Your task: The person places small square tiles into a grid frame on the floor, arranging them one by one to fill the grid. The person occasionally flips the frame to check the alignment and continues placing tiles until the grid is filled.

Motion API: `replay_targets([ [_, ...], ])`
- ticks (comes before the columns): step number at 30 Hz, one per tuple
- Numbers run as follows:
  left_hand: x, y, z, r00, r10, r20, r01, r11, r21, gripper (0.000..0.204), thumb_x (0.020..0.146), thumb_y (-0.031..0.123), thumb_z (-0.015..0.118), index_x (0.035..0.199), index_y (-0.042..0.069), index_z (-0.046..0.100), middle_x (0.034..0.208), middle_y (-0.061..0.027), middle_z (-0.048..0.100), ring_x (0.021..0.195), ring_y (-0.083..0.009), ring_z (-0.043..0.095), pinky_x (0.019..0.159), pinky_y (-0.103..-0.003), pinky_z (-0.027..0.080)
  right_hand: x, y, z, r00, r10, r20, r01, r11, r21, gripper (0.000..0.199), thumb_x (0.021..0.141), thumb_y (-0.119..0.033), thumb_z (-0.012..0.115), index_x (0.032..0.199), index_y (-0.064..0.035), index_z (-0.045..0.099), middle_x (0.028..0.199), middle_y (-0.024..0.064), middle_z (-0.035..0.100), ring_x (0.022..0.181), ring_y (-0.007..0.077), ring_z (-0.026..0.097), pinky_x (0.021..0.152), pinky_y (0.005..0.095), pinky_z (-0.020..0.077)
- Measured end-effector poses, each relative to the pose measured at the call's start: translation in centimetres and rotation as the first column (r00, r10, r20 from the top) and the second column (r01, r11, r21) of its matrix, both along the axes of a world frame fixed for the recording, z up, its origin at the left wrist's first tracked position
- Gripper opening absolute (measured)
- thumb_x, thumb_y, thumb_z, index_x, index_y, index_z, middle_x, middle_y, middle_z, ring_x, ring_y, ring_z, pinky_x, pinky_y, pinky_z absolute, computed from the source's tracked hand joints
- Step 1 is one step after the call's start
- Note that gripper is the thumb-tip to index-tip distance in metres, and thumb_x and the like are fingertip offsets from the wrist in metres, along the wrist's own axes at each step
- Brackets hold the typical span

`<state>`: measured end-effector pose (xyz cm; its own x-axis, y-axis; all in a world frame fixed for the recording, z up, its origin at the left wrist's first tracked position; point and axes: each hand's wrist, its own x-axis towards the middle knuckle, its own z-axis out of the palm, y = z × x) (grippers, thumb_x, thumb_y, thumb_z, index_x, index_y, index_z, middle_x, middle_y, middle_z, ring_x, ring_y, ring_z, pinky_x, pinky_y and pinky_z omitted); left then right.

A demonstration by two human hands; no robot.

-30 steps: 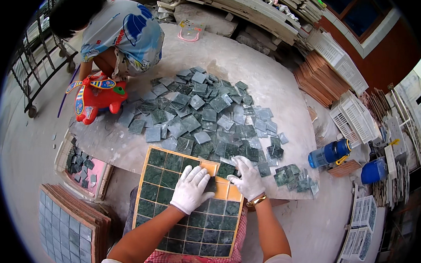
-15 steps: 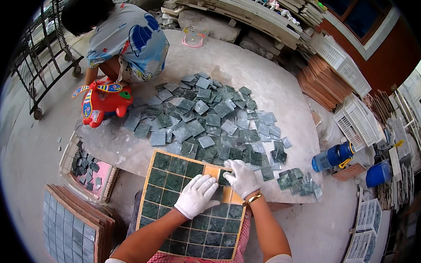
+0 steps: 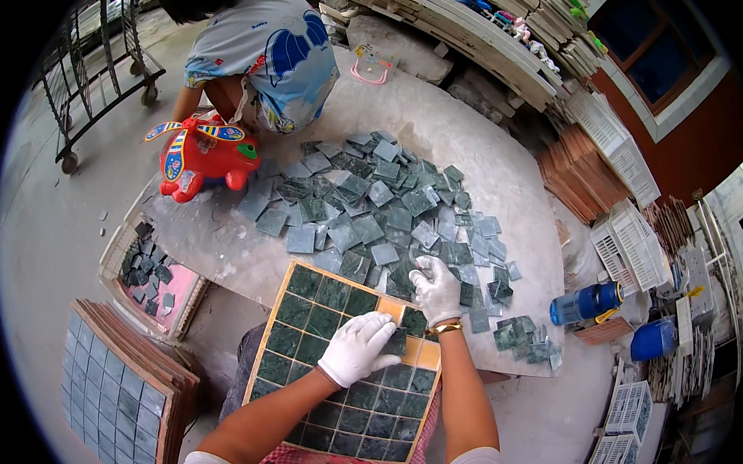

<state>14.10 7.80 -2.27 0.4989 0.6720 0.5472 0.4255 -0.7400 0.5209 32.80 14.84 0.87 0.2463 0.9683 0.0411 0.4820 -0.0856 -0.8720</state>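
A wooden tray [image 3: 282, 288] lies on my lap, filled with rows of dark green square stone tiles [image 3: 324, 330]. Bare orange-tan patches show near its upper right, around a tile [image 3: 414, 321] at the corner. My left hand [image 3: 359, 347], in a white glove, rests over the tray with its fingers closed on a dark square tile [image 3: 395, 342]. Just past the tray's far edge, my gloved right hand [image 3: 437, 289] hovers by the tile pile [image 3: 381, 203], fingers bent and apart, with nothing visible in them. A gold-coloured bracelet [image 3: 445, 327] circles the right wrist.
The pile covers a grey board [image 3: 211, 249]. A crouching person [image 3: 263, 58] is beside a red toy aircraft [image 3: 207, 160]. A crate of dark pieces [image 3: 175, 293] and stacked tiled panels [image 3: 115, 395] stand left. A blue bottle [image 3: 584, 303] and white crates [image 3: 631, 246] are right.
My right hand has lifted off the corner tile and moved to the pile's edge. The left hand has shifted slightly, with a tile now at its fingertips. The whole view has shifted.
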Motion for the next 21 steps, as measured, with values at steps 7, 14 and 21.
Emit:
replay_targets([
  [7,-0.6,0.5,-0.4,0.951,0.197,0.238,-0.13,0.954,-0.272,0.058,0.071,0.036,0.076,0.113,0.002,0.055,0.116,-0.0165,0.057,0.108,-0.0337,0.055,0.092,-0.04,0.046,3.7,-8.0,3.4,0.998,0.069,0.01,-0.063,0.956,-0.287,0.021,0.087,-0.011,0.06,0.105,-0.0036,0.065,0.082,0.0023,0.065,0.055,0.0067,0.052,0.049,0.0233,0.0443],
  [14,-0.1,0.7,-1.1,0.955,0.208,0.211,-0.163,0.963,-0.213,0.061,0.072,0.043,0.074,0.112,0.0,0.057,0.114,-0.0182,0.059,0.104,-0.0349,0.058,0.086,-0.04,0.05,6.1,-12.7,-0.3,0.958,0.119,0.262,-0.086,0.987,-0.133,0.026,0.08,-0.013,0.064,0.104,-0.0044,0.067,0.095,0.011,0.063,0.074,0.0193,0.061,0.067,0.0303,0.0501],
  [21,0.0,0.6,-1.8,0.966,0.21,0.152,-0.181,0.967,-0.181,0.061,0.072,0.041,0.075,0.115,0.002,0.056,0.118,-0.0163,0.056,0.109,-0.0337,0.054,0.091,-0.042,0.046,5.2,-14.3,-0.8,0.697,0.22,0.682,-0.248,0.967,-0.058,0.036,0.081,-0.015,0.063,0.116,-0.0097,0.061,0.105,0.0082,0.055,0.089,0.0254,0.06,0.075,0.0367,0.0507],
])
